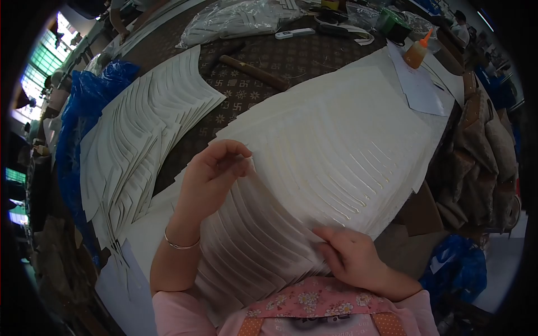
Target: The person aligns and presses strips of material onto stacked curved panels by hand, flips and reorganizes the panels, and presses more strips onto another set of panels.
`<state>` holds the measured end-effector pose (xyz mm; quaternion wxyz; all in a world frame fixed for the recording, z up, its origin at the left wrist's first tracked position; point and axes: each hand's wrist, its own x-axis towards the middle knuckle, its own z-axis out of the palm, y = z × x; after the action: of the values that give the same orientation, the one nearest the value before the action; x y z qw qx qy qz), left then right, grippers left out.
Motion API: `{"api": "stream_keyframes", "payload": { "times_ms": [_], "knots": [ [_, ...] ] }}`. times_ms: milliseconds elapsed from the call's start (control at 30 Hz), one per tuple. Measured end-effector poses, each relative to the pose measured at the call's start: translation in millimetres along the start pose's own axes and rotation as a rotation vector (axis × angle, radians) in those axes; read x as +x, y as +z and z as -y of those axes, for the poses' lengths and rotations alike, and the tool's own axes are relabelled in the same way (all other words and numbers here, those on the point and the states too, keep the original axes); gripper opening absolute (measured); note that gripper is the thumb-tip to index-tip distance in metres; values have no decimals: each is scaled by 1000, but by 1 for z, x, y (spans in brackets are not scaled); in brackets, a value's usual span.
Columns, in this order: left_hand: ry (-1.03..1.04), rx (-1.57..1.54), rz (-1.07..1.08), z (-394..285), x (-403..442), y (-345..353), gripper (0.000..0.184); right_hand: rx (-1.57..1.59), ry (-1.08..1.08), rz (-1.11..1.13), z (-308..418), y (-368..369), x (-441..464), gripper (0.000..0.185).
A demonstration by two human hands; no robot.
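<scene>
- A dark, patterned table [314, 59] is filling the middle of a workroom, with bright windows [42, 78] glowing at the far left.
- Nearest, a pink floral apron [314, 299] is showing over the person's front, below the sheet.
- The sheet [252, 241], ribbed with curved, overlapping strips, is slanting between both hands in front of the apron, its right edge lifting beside the pile.
- The right hand [353, 255] is pinching the sheet's lower right edge between thumb and fingers.
- The left hand [216, 168], with a bracelet [182, 245] circling its wrist, is pinching the top corner, fingers curling.
- Just beyond the sheet, a pale pile [342, 123] is spreading out, shiny curved lines [358, 207] running across its top.
- To the left, a fanned stack [148, 123] is lying beside blue plastic [84, 112].
- To the right, brown cloth [482, 157] is bunching up, a blue bag [457, 266] sitting below it.
- Beyond the pile, a hammer [255, 73] is lying on the table; an orange-tipped bottle [416, 53] is standing on white paper [417, 89].
- Farther back, a white tool [295, 33], a clear bag [241, 19] and a green roll [394, 25] are resting.
- At the far right, another person [460, 29] is showing.
</scene>
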<state>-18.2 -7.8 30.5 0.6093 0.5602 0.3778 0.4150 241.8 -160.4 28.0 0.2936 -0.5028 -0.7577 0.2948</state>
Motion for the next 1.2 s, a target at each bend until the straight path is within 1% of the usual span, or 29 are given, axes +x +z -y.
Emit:
{"api": "stream_keyframes", "payload": {
  "times_ms": [67, 100, 167, 200, 267, 300, 367, 400, 467, 567, 667, 900, 967, 1200],
  "knots": [
    [-126, 281, 40, -2, 10, -2, 14, -12, 99, -30, -4, -4, -6, 32],
    [-129, 283, 42, -2, 15, -2, 14, -10, 102, -31, -7, -5, -8, 32],
    [-167, 537, 73, 0, 27, -1, 13, -26, 96, -29, -12, -4, -10, 32],
    [-167, 540, 71, 0, 32, 0, 13, -23, 94, -30, -12, -4, -8, 32],
    [-248, 682, 67, 3, 40, 2, 16, -81, 49, -5, -10, -5, -5, 35],
    [-247, 684, 67, 5, 43, 3, 16, -80, 49, -7, -11, -3, -4, 35],
    [-73, 739, 39, 13, 46, 5, 17, -92, -3, -35, -15, 2, -4, 36],
    [-74, 741, 41, 17, 48, 5, 17, -90, -1, -36, -13, 2, -4, 36],
    [27, 823, 23, 22, 51, 5, 17, -115, 4, -54, -12, 1, -1, 35],
    [47, 890, 19, 25, 52, 6, 18, -121, -10, -93, -15, 3, -1, 33],
    [15, 874, 4, 28, 54, 6, 18, -119, 16, -77, -16, 2, 1, 33],
    [22, 875, 10, 28, 56, 7, 16, -151, -6, -93, -17, 3, 3, 30],
    [127, 985, 32, 29, 55, 7, 15, -157, -10, -77, -16, 4, 3, 29],
    [242, 983, 18, 35, 50, 9, 17, -170, -21, -88, -18, 4, 3, 29]
  ]
}}
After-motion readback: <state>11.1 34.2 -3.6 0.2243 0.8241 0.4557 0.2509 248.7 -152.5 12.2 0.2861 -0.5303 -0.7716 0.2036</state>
